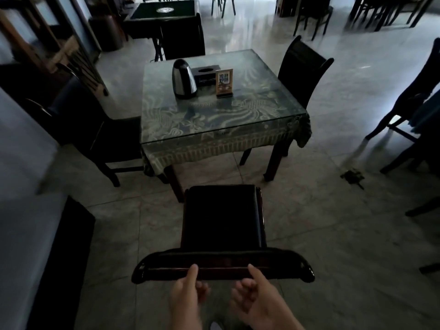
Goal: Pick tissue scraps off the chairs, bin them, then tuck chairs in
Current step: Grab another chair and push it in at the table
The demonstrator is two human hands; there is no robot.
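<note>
both hands [221, 296] on chair back [223, 263]

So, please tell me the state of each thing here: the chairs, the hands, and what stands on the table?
Near chair: pulled out from the table, seat bare, no scraps visible.
Left chair: partly tucked in.
Right chair: close against the table.
Left hand: thumb on the near chair's top rail, fingers curled.
Right hand: the same, thumb on the rail.
Kettle: upright, lid closed.
Sign: standing upright.
Tissue box: no tissue sticking out.
</note>
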